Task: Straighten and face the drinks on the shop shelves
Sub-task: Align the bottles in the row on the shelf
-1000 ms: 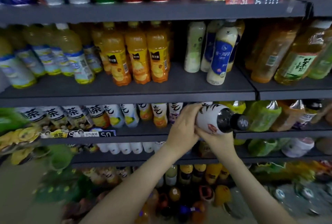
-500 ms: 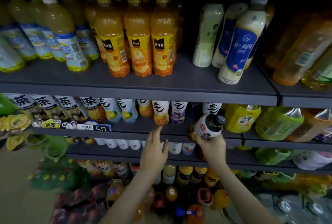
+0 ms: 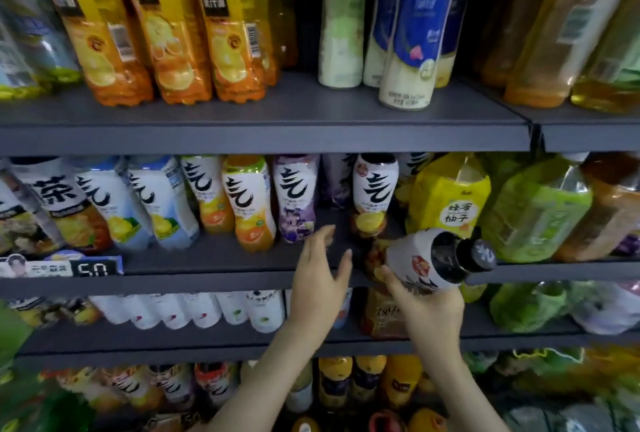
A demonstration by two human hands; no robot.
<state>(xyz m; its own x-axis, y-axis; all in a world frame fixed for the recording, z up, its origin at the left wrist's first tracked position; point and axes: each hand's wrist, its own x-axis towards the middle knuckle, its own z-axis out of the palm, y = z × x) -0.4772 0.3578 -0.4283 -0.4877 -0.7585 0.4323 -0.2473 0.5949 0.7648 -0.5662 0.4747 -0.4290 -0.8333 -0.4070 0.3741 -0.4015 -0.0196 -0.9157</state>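
My right hand (image 3: 427,310) grips a white-labelled bottle with a black cap (image 3: 433,260), tilted with its cap towards me, at the front edge of the middle shelf (image 3: 214,279). My left hand (image 3: 320,282) hovers open beside it, fingers spread over the shelf's front lip. Behind the held bottle stands a matching white-labelled bottle (image 3: 372,194). To its left runs a row of similar upright bottles: a purple one (image 3: 294,198), an orange one (image 3: 247,203) and lemon ones (image 3: 162,203). A gap lies between the purple bottle and the standing white one.
Orange juice bottles (image 3: 173,26) and white and blue bottles (image 3: 415,26) stand on the shelf above. Yellow (image 3: 450,196) and green (image 3: 533,210) tea bottles sit right of the held bottle. A price tag (image 3: 97,267) hangs at the left. Lower shelves hold more bottles.
The view has moved closer and lower. My right hand has brought the bottle down to the middle shelf edge. My left hand let go of it and now hovers open.
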